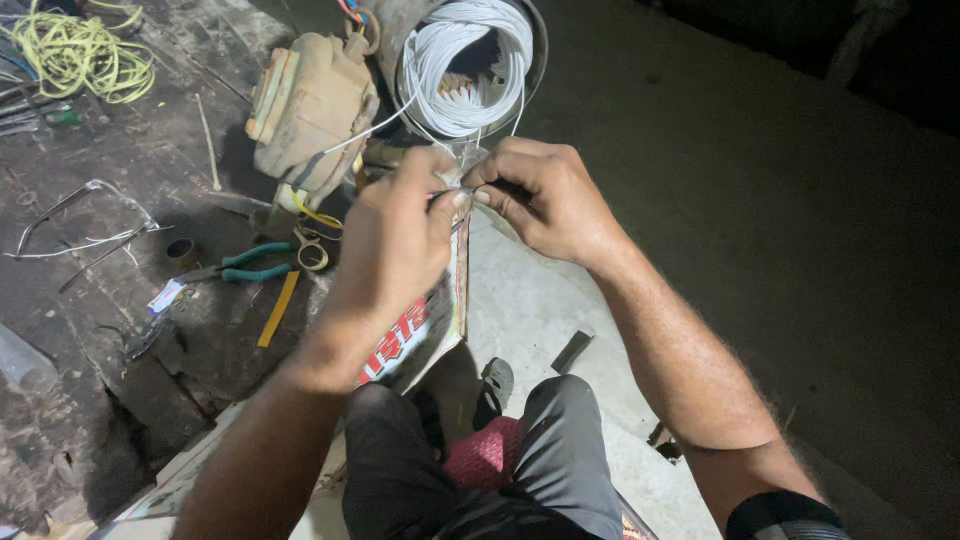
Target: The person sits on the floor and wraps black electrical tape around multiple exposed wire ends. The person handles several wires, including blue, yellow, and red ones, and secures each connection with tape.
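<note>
Head-worn view, steeply downward, close over hands (470,215)

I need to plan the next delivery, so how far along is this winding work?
Already there: white wire lies coiled inside the round metal housing. In hand: the left hand and right hand pinch a small thin piece together just below that coil; what it is, I cannot tell. Left: wire ends hang loose, and the green-handled pliers lie unused on the floor.
</note>
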